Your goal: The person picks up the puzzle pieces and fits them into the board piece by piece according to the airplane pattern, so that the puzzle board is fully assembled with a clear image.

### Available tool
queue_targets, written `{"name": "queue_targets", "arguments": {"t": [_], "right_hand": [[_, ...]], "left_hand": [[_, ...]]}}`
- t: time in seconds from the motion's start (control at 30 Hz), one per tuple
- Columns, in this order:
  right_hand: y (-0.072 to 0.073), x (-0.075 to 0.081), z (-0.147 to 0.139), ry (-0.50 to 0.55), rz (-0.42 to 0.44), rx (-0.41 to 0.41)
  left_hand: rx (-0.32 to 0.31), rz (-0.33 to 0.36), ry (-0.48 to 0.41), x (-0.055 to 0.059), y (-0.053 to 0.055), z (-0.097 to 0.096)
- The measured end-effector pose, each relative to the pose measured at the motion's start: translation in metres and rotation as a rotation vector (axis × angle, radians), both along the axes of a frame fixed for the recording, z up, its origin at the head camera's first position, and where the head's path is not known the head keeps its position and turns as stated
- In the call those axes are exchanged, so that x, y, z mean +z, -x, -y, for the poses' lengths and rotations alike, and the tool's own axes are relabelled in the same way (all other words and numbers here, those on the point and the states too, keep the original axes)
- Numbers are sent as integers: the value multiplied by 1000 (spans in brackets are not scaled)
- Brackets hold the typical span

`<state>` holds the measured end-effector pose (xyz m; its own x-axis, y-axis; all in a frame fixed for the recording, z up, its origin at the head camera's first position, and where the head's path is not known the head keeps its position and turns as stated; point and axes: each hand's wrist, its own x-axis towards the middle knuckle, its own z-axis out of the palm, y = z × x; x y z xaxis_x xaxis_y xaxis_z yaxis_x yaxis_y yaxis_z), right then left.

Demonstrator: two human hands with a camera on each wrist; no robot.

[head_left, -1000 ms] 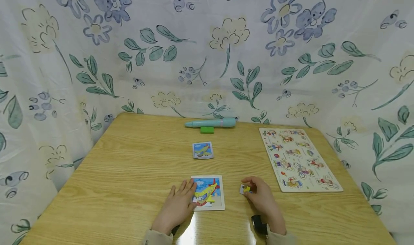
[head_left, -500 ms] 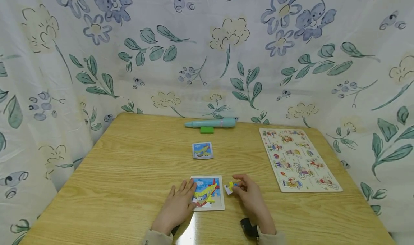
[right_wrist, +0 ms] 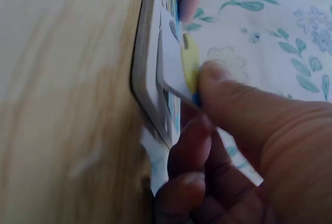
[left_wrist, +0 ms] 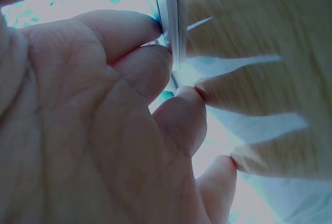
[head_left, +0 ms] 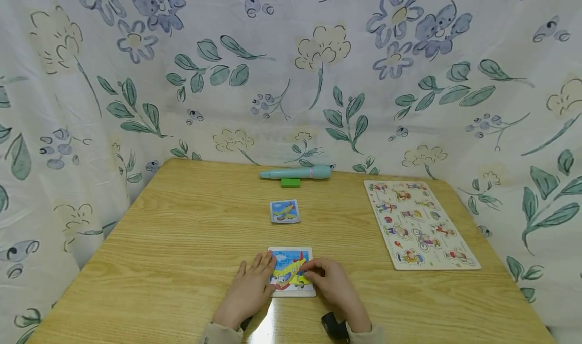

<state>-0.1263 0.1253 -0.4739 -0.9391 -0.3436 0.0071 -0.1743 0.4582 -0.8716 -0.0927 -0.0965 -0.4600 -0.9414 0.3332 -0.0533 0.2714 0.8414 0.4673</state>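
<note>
A square jigsaw puzzle (head_left: pixel 283 258) with a yellow and red airplane on blue sky lies in a pale frame near the table's front. My left hand (head_left: pixel 249 289) rests flat along its left side, fingers straight and the tips on the frame's edge. Between thumb and fingers, my right hand (head_left: pixel 334 286) pinches a puzzle piece (right_wrist: pixel 174 60), white along one side with yellow and blue printing. In the right wrist view the piece tilts over the puzzle's frame (right_wrist: pixel 142 73), one side down against it. Part of the puzzle's right side is hidden behind the right fingers.
A small airplane picture card (head_left: pixel 285 211) lies beyond the puzzle. Farther back are a teal pen-shaped object (head_left: pixel 295 173) and a green block (head_left: pixel 291 183). A large board with cartoon figures (head_left: pixel 420 225) lies at the right. A floral curtain (head_left: pixel 273 116) hangs behind the table.
My right hand has moved left with the puzzle piece, from the bare table beside the puzzle to over its lower right part. My left hand has stayed in place.
</note>
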Motion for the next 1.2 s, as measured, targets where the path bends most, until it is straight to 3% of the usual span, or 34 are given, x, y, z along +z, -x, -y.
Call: {"name": "queue_targets", "arguments": {"t": [0.37, 0.8, 1.2], "right_hand": [[-1, -1, 11, -124, -49, -60], [-1, -1, 5, -9, 67, -79], [-3, 7, -3, -18, 51, -123]], "left_hand": [[-8, -1, 10, 1, 0, 0], [-22, 10, 16, 1, 0, 0], [-31, 17, 16, 0, 0, 1]]}}
